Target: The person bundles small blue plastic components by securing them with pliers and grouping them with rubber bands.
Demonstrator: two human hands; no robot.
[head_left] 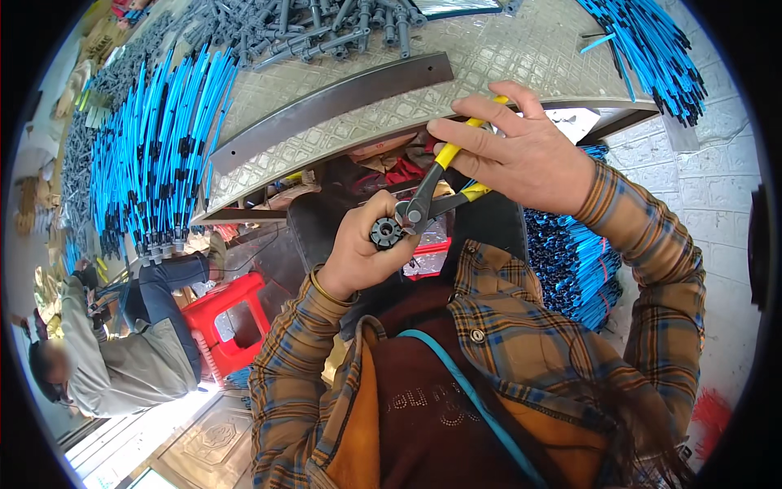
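Observation:
My left hand (363, 247) is closed round a dark round plastic piece (386, 233) with slots about its rim and a hole in the middle. In my right hand (521, 155) are pliers (423, 200) with yellow-covered handles. The fingers lie over the upper handle, and the lower handle passes under the hand. These handles stand apart. The jaws are at the slotted piece, next to my left fingers; what they grip is too small to make out. Both hands are in front of my body, just off the near edge of the table.
A dark metal strip (334, 110) lies along the patterned table (521, 57). Grey plastic parts (326, 28) are heaped at the back. Blue rods with black ends are bundled at left (159, 155), right (652, 57) and below (570, 261). Another person (130, 359) sits at left near a red stool (232, 322).

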